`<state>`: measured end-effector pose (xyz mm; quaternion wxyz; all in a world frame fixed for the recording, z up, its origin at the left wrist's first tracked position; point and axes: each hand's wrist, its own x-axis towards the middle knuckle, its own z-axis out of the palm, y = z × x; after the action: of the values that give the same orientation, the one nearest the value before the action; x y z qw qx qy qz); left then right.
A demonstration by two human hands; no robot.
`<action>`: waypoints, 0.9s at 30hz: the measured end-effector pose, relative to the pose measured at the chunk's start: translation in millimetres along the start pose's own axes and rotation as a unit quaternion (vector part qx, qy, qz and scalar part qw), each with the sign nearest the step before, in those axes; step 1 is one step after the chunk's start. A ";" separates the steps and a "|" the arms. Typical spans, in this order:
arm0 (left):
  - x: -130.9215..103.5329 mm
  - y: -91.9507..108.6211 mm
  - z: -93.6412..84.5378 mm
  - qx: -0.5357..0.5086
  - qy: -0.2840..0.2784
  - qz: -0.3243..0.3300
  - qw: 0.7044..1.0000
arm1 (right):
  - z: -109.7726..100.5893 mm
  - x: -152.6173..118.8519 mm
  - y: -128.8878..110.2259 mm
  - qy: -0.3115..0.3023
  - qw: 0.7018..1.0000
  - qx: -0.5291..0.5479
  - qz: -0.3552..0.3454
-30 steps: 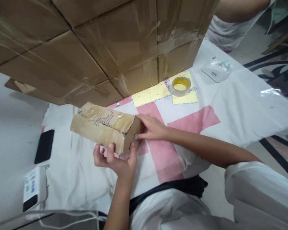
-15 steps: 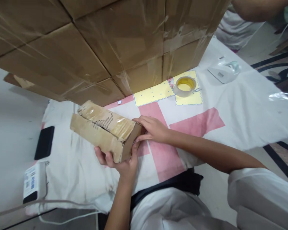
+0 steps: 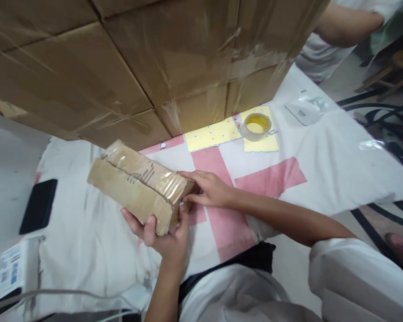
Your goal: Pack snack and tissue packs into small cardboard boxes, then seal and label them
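Observation:
A long cardboard box point(image 3: 130, 190) with dark pen strokes and shiny tape on top is held at a slant above the cloth-covered table. My left hand point(image 3: 166, 235) grips its near lower side, the fingers curled round the edge. At the right end, my right hand point(image 3: 210, 190) pinches the box's corner, thumb on the end face and fingers over the top. The underside of the box is hidden. Beyond my right hand, a roll of clear tape point(image 3: 256, 127) lies on yellow dotted paper point(image 3: 215, 135).
Large taped cartons point(image 3: 188, 53) stand stacked along the back. A black phone-like slab point(image 3: 38, 206) and a white labelled box point(image 3: 18, 270) lie at left, with a cable point(image 3: 70, 293) in front. A white tape-dispenser-like object point(image 3: 304, 109) sits at right. Another person's arm point(image 3: 349, 24) shows top right.
The view has shifted slightly, so the table things sit a little differently in the picture. Both hands keep their hold on the box, which has closed up slightly along its top seam.

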<state>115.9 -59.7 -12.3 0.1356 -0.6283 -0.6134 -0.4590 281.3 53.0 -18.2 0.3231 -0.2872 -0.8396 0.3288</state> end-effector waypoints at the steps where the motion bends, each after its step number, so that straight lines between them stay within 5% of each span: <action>1: 0.1 -0.6 -1.2 -0.010 0.003 0.004 1.000 | 1.7 -0.3 -0.5 0.006 1.000 -0.007 0.001; 6: 5.4 6.6 -9.0 -0.066 0.026 0.059 0.996 | -4.6 -13.2 -7.9 0.050 0.998 -0.042 -0.016; 11: 18.1 55.4 -0.4 -0.142 0.023 0.120 0.982 | -42.2 -69.5 -32.5 0.210 0.977 -0.040 -0.023; 14: 27.2 96.6 21.6 -0.243 -0.032 0.169 0.955 | -70.0 -121.4 -46.8 0.329 0.942 -0.037 0.053; 17: 36.5 125.0 46.7 -0.354 -0.099 0.226 0.902 | -101.8 -171.1 -52.7 0.451 0.870 -0.052 0.195; 19: 38.6 127.7 60.1 -0.384 -0.134 0.249 0.879 | -131.1 -197.0 -50.8 0.538 0.802 -0.085 0.243; 22: 30.8 107.4 74.9 -0.355 -0.180 0.238 0.886 | -194.1 -216.4 -36.4 0.633 0.729 -0.137 0.221; 24: 21.8 87.7 82.2 -0.314 -0.201 0.225 0.900 | -247.2 -211.5 -16.2 0.655 0.715 -0.158 0.188; 27: 11.9 68.5 90.8 -0.261 -0.239 0.221 0.909 | -329.5 -174.7 31.6 0.634 0.743 -0.162 0.140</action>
<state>212.4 0.2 -25.7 -0.0855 -0.8517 -0.3310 -0.3971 640.2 72.0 86.1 0.6798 -0.5921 -0.4318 -0.0289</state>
